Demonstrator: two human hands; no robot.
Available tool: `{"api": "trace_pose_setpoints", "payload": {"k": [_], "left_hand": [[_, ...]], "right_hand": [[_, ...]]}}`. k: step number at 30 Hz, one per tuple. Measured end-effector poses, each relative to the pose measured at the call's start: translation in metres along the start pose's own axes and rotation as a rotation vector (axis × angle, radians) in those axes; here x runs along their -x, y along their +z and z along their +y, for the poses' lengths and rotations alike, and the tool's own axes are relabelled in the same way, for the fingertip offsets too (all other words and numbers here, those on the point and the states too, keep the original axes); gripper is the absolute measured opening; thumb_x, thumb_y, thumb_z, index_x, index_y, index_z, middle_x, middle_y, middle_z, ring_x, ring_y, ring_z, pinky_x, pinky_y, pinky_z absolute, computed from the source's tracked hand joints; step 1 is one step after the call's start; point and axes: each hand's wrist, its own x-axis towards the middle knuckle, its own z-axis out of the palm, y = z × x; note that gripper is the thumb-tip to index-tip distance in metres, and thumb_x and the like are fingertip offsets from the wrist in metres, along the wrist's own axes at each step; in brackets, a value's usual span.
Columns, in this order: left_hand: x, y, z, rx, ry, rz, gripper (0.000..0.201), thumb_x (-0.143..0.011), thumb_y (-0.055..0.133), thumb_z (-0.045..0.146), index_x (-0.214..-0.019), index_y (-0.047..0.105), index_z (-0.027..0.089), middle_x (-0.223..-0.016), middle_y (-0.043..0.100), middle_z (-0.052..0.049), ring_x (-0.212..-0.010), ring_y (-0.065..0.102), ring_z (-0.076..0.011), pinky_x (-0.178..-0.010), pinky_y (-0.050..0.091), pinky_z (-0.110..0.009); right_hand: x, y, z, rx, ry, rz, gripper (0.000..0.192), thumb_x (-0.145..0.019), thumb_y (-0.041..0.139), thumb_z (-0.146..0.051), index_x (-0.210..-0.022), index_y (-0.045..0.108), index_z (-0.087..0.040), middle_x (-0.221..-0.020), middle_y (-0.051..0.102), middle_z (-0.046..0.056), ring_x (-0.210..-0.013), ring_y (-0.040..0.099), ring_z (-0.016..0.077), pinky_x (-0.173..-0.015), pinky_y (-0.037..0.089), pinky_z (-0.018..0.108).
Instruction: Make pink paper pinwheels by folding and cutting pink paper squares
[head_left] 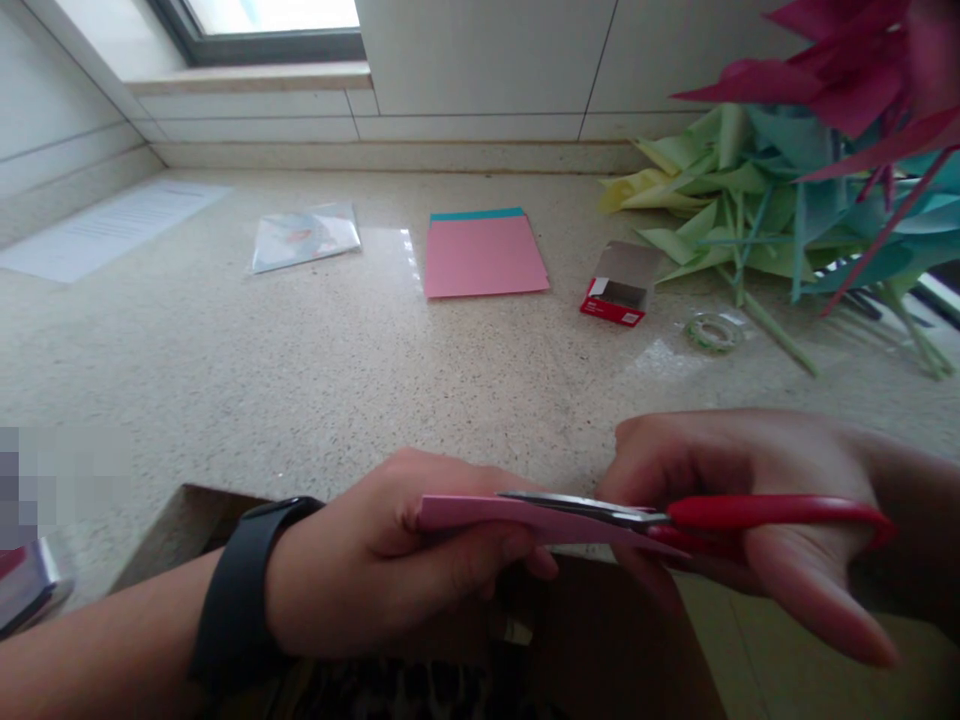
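Note:
Pink paper (480, 515) is pinched between the thumb and fingers of my left hand (420, 560), just in front of the counter's near edge. My right hand (750, 480) holds a pair of scissors (757, 512) by the red handles, thumb through one loop. The metal blades point left and lie along the paper, one of them showing above it. A narrow pink tip of the paper reaches right beneath the handles. How far the blades are parted is hard to tell from this angle. A dark band sits on my left wrist.
On the speckled counter (337, 380) lie a stack of pink and blue paper (486, 255), a clear packet (306, 238), an opened red box (616, 290) and a green tape roll (712, 333). Colourful paper pinwheels (787, 180) crowd the right. A printed sheet (112, 230) lies far left.

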Motion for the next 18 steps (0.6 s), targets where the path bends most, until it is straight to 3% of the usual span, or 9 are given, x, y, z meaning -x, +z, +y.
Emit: {"api": "trace_pose_setpoints", "payload": {"k": [3,6,12,18], "left_hand": [[-0.0003,-0.0002,0.0002,0.006,-0.003,-0.019,0.026,-0.102,0.049,0.021,-0.101,0.074,0.011,-0.085,0.074,-0.006,-0.070,0.065,-0.0098,-0.065,0.052,-0.017],[-0.0002,-0.0003,-0.0001,0.032,-0.018,-0.024,0.029,-0.103,0.047,0.025,-0.102,0.073,0.012,-0.083,0.073,-0.007,-0.068,0.064,-0.0108,-0.062,0.052,-0.018],[-0.0016,-0.0006,0.0007,0.047,-0.042,-0.025,0.030,-0.103,0.047,0.026,-0.102,0.074,0.014,-0.082,0.073,-0.007,-0.062,0.063,-0.0105,-0.055,0.050,-0.019],[-0.0030,-0.0011,0.0014,0.042,-0.019,-0.029,0.030,-0.102,0.047,0.023,-0.101,0.074,0.011,-0.080,0.073,-0.006,-0.058,0.060,-0.0089,-0.059,0.051,-0.019]], "right_hand": [[-0.0019,0.0013,-0.0012,0.060,0.172,0.065,0.073,-0.072,0.061,-0.079,-0.100,0.068,-0.011,-0.069,0.058,-0.002,-0.055,0.049,0.0102,-0.051,0.038,0.022],[-0.0038,0.0028,-0.0016,0.045,0.219,0.073,0.075,-0.069,0.062,-0.081,-0.096,0.067,-0.012,-0.065,0.056,-0.003,-0.052,0.048,0.0094,-0.047,0.034,0.021],[-0.0052,0.0034,-0.0019,0.096,0.183,0.097,0.071,-0.071,0.061,-0.080,-0.093,0.067,-0.012,-0.060,0.054,-0.004,-0.049,0.046,0.0091,-0.046,0.031,0.022],[-0.0034,0.0027,-0.0004,0.101,0.134,0.093,0.073,-0.075,0.057,-0.081,-0.094,0.068,-0.012,-0.063,0.054,-0.003,-0.051,0.045,0.0090,-0.047,0.031,0.023]]}}
